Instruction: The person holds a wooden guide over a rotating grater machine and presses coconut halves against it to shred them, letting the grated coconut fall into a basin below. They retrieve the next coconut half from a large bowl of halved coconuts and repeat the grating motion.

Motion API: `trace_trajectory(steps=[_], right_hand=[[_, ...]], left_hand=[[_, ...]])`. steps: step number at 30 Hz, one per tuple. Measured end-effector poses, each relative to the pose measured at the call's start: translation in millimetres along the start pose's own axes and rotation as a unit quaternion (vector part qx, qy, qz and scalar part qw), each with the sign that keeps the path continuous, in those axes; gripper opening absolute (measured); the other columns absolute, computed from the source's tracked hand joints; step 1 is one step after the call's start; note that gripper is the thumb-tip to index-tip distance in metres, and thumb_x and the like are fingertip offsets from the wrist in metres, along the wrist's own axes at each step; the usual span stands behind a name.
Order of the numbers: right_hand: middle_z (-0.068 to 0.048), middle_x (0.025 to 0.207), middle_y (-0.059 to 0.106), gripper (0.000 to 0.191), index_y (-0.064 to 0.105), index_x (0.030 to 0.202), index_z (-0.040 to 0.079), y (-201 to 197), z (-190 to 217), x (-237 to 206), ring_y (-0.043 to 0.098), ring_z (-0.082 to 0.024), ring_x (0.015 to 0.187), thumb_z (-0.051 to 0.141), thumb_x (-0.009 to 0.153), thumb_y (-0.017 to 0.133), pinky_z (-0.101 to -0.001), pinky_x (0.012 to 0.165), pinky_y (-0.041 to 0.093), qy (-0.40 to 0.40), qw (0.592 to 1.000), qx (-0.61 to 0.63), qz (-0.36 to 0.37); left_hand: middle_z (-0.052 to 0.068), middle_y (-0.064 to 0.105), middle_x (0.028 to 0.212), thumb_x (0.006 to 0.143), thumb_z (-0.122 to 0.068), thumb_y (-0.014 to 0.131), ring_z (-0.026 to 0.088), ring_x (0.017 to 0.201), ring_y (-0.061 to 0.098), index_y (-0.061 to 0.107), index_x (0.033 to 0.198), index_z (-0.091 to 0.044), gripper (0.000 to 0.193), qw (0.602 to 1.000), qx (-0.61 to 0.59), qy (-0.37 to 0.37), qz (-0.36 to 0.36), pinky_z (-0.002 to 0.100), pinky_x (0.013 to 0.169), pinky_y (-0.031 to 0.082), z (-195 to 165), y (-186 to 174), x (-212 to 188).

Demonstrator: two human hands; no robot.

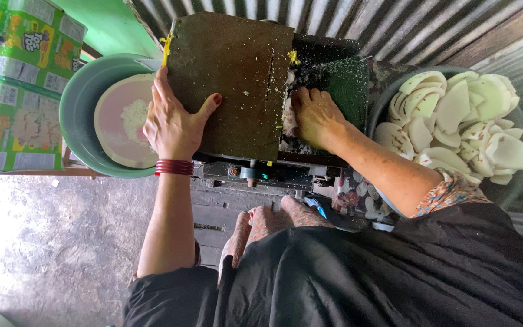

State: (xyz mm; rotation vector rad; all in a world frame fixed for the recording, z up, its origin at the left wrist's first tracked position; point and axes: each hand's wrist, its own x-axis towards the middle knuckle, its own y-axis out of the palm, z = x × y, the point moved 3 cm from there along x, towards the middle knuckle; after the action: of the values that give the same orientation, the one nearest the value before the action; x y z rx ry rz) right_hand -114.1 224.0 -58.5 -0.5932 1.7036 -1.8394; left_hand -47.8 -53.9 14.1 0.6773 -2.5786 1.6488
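Left hand (174, 124) lying flat, fingers spread, on the dark cover plate (231, 85) of the grating machine (255, 172). Right hand (317, 116) pressing a white coconut piece (288, 118) beside that plate, fingers curled over it. Green basin (80, 91) left of the machine, bowl of coconut pieces (461, 121) right.

A: Daylight, soft and even. Brightest patch on the concrete floor (37, 242) at 8 o'clock, slightly blown out.
B: Focus sharp centre. Dark cloth at 5 o'clock loses detail; edges mildly stretched.
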Motion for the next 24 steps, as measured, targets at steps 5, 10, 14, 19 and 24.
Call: trace_trajectory(steps=[5,10,14,19,24], right_hand=[[-0.022,0.119,0.057,0.05,0.064,0.117,-0.005,0.1,3.1,2.4,0.057,-0.039,0.109,0.024,0.078,0.077,-0.0487,0.091,0.047,-0.002,1.0,0.008,-0.001],[-0.024,0.121,0.056,0.057,0.064,0.12,-0.006,0.0,6.1,2.2,0.056,-0.04,0.108,0.026,0.075,0.079,-0.0481,0.093,0.047,0.02,1.0,0.023,0.0],[-0.027,0.119,0.054,0.058,0.062,0.119,-0.009,-5.5,-0.2,5.5,0.057,-0.042,0.104,0.026,0.076,0.081,-0.0498,0.09,0.05,0.013,0.999,0.029,0.026],[-0.02,0.115,0.064,0.023,0.072,0.11,0.0,2.6,-23.5,5.8,0.072,-0.027,0.088,0.017,0.093,0.072,-0.038,0.078,0.064,0.047,0.975,0.063,0.208],[-0.017,0.112,0.069,0.026,0.077,0.095,0.002,5.2,-28.5,7.4,0.072,-0.031,0.089,0.02,0.077,0.081,-0.0402,0.079,0.059,-0.083,0.98,0.175,0.048]], left_hand=[[0.016,0.061,0.134,0.078,-0.07,0.083,0.038,0.113,0.064,0.036,0.15,-0.007,0.106,1.0,-0.004,-0.005,0.001,0.05,0.089,0.05,-2.1,-2.5,-1.0],[0.017,0.061,0.135,0.079,-0.069,0.084,0.039,0.112,0.064,0.038,0.148,-0.007,0.103,1.0,-0.001,0.0,-0.008,0.05,0.089,0.05,-0.2,-2.8,-4.6],[0.017,0.061,0.137,0.081,-0.068,0.085,0.04,0.114,0.063,0.039,0.149,-0.007,0.102,0.999,-0.013,0.02,-0.024,0.051,0.09,0.05,2.0,-5.1,-6.6],[0.017,0.061,0.137,0.081,-0.068,0.084,0.04,0.114,0.064,0.038,0.149,-0.007,0.102,0.999,-0.011,0.023,-0.021,0.051,0.091,0.05,2.3,-1.4,-7.1],[0.017,0.061,0.137,0.081,-0.07,0.083,0.04,0.112,0.064,0.037,0.149,-0.005,0.104,1.0,-0.009,0.015,-0.015,0.05,0.09,0.05,3.6,0.9,-5.8]])
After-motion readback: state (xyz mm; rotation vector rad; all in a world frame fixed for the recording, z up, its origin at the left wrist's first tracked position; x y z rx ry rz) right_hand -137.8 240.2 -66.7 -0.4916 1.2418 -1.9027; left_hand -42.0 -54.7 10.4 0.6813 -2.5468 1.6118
